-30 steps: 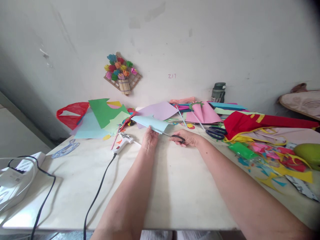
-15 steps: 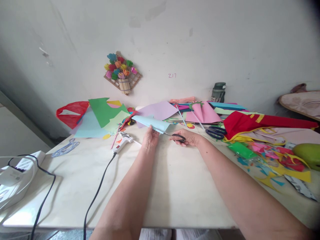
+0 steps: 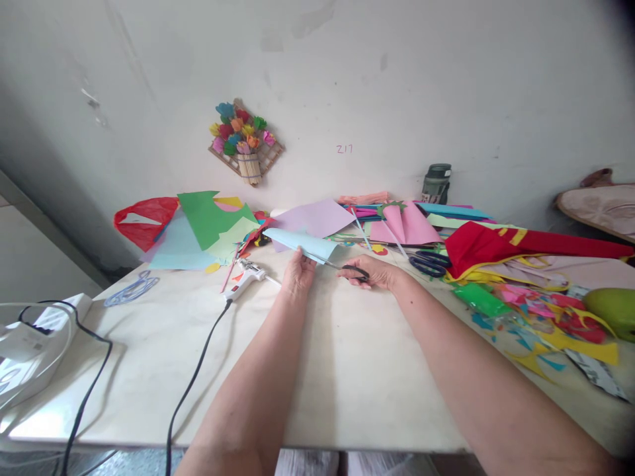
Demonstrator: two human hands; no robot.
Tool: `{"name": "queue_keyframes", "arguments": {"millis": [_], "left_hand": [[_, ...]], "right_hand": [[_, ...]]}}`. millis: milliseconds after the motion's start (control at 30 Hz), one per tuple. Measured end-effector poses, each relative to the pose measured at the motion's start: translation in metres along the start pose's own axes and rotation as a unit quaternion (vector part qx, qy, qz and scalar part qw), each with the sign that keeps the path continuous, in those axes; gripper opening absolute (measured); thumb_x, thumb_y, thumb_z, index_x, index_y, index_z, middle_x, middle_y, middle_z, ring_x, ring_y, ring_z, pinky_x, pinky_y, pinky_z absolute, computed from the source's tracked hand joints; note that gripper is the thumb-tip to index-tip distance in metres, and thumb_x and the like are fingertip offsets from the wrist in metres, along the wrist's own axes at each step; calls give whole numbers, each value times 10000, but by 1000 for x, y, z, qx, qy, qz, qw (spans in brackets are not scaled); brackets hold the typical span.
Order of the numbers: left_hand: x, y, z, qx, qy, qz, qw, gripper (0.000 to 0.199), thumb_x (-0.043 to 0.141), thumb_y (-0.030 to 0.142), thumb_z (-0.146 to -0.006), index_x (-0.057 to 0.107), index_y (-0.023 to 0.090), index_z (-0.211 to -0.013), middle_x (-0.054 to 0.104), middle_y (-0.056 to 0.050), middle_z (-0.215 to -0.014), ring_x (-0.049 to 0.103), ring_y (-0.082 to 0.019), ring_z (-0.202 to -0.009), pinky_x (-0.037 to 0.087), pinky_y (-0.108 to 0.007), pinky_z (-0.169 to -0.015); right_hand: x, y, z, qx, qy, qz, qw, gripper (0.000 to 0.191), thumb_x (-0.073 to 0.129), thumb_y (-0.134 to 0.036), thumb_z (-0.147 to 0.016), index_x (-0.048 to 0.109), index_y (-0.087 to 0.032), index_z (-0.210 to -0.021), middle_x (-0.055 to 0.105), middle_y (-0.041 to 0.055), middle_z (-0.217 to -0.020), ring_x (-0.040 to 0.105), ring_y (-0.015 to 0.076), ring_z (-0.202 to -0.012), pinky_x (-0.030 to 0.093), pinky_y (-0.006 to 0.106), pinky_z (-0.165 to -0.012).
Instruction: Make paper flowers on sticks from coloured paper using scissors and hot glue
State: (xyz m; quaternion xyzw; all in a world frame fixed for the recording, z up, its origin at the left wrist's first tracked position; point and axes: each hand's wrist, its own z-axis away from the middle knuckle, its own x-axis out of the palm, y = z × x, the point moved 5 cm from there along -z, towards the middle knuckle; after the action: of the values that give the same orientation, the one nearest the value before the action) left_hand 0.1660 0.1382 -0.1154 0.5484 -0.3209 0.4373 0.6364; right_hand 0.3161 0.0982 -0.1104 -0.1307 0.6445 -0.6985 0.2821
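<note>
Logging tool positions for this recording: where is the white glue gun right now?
In the head view, the white glue gun lies on the table, left of centre, between the coiled pale-blue cord and the left hand.

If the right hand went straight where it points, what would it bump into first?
Probably the pale blue paper sheet, at the blades of its black-handled metal scissors; the left hand is close too, and depth is unclear.

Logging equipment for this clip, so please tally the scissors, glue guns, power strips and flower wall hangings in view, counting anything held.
Scissors: 2 (one in the right hand, one lying farther right)
Glue gun: 1
Power strip: 1
Flower wall hanging: 1
Total: 5
</note>
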Motion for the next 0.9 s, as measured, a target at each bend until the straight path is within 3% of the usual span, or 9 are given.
{"name": "queue_keyframes", "arguments": {"millis": [467, 667, 900], "left_hand": [[0, 1, 1, -2, 8, 5, 1000, 127, 414, 103, -831, 537, 130, -829, 630, -18, -658, 622, -107, -669, 494, -289, -782], [0, 1, 0, -4, 17, -4, 1000, 132, 405, 111, -836, 527, 124, -788, 619, -13, -634, 617, -102, -639, 495, -299, -779], [2, 6, 3, 6, -1, -20, 1000, 156, 387, 103, -841, 522, 137, -771, 628, -13, -642, 618, -98, -620, 506, -281, -741]], "right_hand": [[-3, 4, -3, -23, -2, 29, 999, 313, 591, -428, -684, 537, -127, -748, 468, -63, -462, 322, 9, -297, 192, 144, -276], [-3, 2, -1, -10, 12, 36, 999, 300, 606, -416, -668, 522, -130, -700, 465, -63, -438, 321, 12, -283, 207, 147, -270], [-3, -3, 9, 22, 10, 31, 999, 301, 593, -406, -675, 548, -131, -788, 476, -60, -453, 374, 29, -302, 240, 147, -277]]}}
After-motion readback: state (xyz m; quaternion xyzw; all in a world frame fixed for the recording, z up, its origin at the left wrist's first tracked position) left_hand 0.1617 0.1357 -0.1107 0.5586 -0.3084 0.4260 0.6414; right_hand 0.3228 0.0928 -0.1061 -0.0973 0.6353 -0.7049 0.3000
